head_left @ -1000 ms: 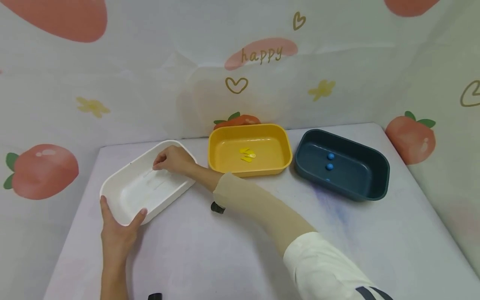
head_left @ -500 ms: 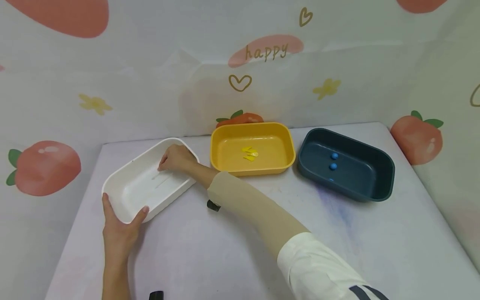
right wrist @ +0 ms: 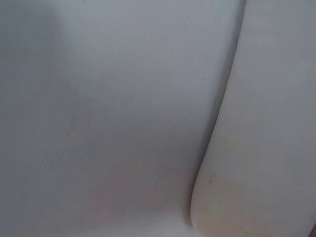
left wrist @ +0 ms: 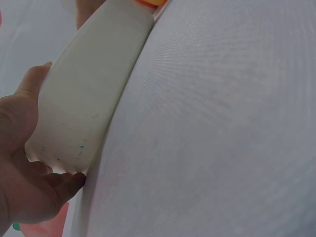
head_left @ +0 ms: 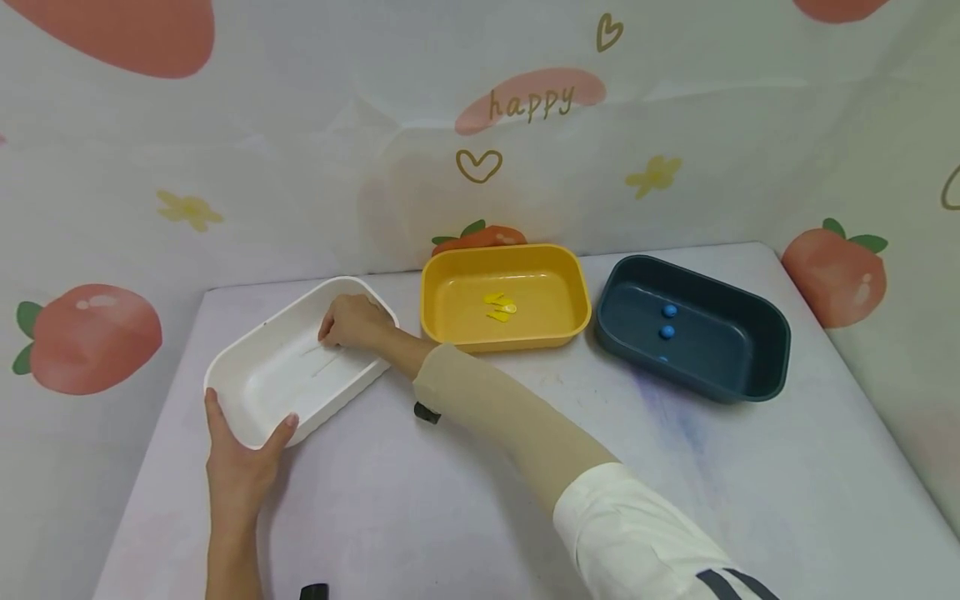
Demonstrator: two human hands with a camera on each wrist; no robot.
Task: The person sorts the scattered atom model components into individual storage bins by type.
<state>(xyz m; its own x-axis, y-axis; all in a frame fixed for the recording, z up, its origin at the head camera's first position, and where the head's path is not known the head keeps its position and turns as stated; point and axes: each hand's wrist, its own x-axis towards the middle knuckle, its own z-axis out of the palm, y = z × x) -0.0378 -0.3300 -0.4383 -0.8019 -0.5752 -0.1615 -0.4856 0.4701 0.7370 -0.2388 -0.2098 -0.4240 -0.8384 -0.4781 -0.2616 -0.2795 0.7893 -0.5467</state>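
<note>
My left hand holds the near-left end of a white tray. In the left wrist view, its thumb lies along the rim and the fingers curl at the lower edge of the tray wall. My right hand reaches into the tray's far-right part, with curled fingers down at the floor. Whether something sits between those fingertips is hidden. Beside them, thin pale lines, perhaps slender sticks, show on the tray floor. The right wrist view shows only the tray's outer wall and the tabletop.
A yellow tray with several small yellow pieces stands behind my right forearm. To its right is a dark blue tray containing blue balls. A printed cloth backdrop rises behind the white table.
My right hand has shifted slightly right and lower inside the white tray. The left hand keeps its hold on the tray, and the view has shifted a little.
</note>
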